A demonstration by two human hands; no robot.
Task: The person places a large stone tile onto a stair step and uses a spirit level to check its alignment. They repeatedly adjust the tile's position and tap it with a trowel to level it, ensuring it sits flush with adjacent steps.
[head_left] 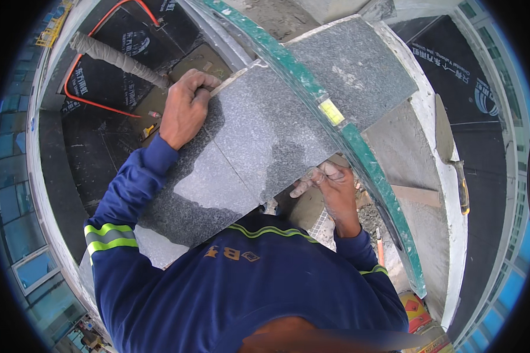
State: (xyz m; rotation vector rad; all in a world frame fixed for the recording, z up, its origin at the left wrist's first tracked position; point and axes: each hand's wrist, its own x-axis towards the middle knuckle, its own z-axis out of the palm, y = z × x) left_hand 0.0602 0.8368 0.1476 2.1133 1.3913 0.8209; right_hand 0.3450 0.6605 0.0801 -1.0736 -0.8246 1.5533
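The person holds a grey speckled granite slab point(241, 147) with both hands, tilted up in front of the chest. The left hand point(185, 109) is at the far left corner of the slab, with the fingers bent over the top edge and the palm lying on the polished face, so it grips the stone there. The right hand point(330, 185) is at the lower right edge of the slab, with the fingers curled around that edge from below; the thumb is hidden behind the stone. Beyond the slab, a second granite slab point(359, 65) of the same colour lies already on the bed, and the near corner of it seems to be just beside the held one, but I cannot tell if they touch. A long green spirit level point(335, 129) with a yellow vial runs diagonally across both stones and continues down to the right. On the right there is a grey mortar bed point(406, 153), and a trowel point(453, 159) lies at its white border. On the left, a black membrane sheet point(100, 76) covers the ground, with an orange cable point(85, 100) and a wrapped pipe point(118, 59) over it.
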